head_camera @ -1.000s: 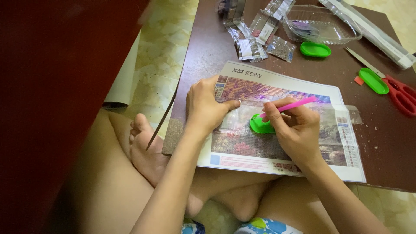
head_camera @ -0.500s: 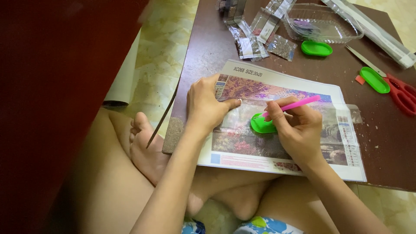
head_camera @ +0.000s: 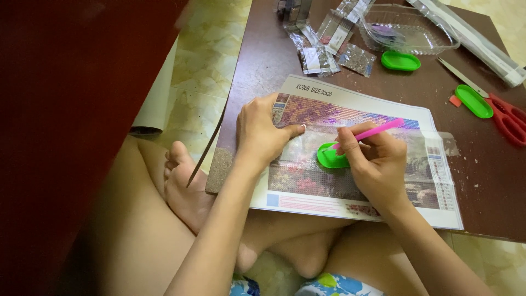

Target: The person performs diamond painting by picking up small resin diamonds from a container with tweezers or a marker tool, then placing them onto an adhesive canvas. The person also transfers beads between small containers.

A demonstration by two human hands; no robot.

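slim pink pen, small green tray

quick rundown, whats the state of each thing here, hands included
left hand: flat on the canvas, holding it down
right hand: gripping the pink pen
pink pen: tilted, tip down in the green tray
green tray: lying on the canvas under the pen tip
canvas: spread flat, clear film partly peeled back
scissors: lying on the table, untouched
clear plastic box: open, no lid
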